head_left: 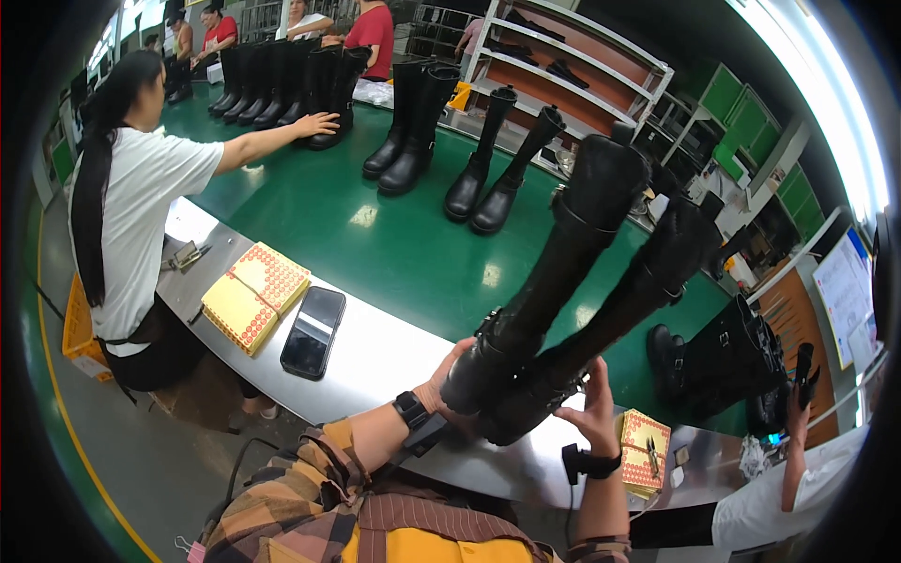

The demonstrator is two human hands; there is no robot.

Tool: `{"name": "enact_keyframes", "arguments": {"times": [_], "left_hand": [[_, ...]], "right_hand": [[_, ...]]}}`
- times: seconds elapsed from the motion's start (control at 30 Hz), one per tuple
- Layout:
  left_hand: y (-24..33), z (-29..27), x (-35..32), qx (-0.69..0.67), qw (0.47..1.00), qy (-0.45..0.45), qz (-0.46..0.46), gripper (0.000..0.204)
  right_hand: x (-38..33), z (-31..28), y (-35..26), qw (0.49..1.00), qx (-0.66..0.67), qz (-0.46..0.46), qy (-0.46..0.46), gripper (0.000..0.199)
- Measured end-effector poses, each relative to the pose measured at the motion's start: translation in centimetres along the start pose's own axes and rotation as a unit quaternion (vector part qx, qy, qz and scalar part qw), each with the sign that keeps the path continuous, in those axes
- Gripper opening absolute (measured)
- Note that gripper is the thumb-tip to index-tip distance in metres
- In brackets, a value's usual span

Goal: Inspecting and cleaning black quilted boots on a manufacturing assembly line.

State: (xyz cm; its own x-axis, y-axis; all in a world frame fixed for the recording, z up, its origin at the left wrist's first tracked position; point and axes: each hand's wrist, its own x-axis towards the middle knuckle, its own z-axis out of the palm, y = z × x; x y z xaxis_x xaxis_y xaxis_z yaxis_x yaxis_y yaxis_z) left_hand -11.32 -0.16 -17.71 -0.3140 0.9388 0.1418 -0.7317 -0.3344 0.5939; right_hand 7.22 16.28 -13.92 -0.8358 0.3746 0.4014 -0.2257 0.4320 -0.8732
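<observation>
A pair of tall black buckled boots stands tilted in front of me, toes toward me and shafts leaning away to the right. My left hand (441, 383) is closed on the foot of the left boot (554, 267), most of its fingers hidden behind it. Beside the right boot (631, 298), my right hand (593, 413) is curved against the foot near its buckle, thumb and fingers apart around that side. Below the boots lies the bare metal edge of the table (404, 352).
A black phone (313, 333) and a banded stack of yellow cards (253, 296) lie left; another card stack (644, 450) with small snips lies right. More boots stand across the green tabletop (310, 225). Co-workers stand left (141, 206) and right (798, 488). A shoe rack (572, 56) is behind.
</observation>
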Motion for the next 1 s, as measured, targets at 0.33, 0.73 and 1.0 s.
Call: {"name": "enact_keyframes", "arguments": {"times": [0.33,0.73,1.0], "left_hand": [[-3.7,0.1,-1.9,-0.149,0.929,-0.231,-0.249,0.045],[-1.9,-3.5,0.3,-0.052,0.962,0.225,-0.147,0.035],[-1.9,-3.0,0.3,-0.025,0.950,0.215,-0.224,0.026]], "right_hand": [[-1.9,-1.6,-7.6,0.968,0.006,0.134,-0.213,0.072],[14.2,-5.6,2.7,0.961,-0.038,0.173,0.210,0.062],[33.6,-8.9,15.4,0.817,-0.468,0.199,0.272,0.101]]}}
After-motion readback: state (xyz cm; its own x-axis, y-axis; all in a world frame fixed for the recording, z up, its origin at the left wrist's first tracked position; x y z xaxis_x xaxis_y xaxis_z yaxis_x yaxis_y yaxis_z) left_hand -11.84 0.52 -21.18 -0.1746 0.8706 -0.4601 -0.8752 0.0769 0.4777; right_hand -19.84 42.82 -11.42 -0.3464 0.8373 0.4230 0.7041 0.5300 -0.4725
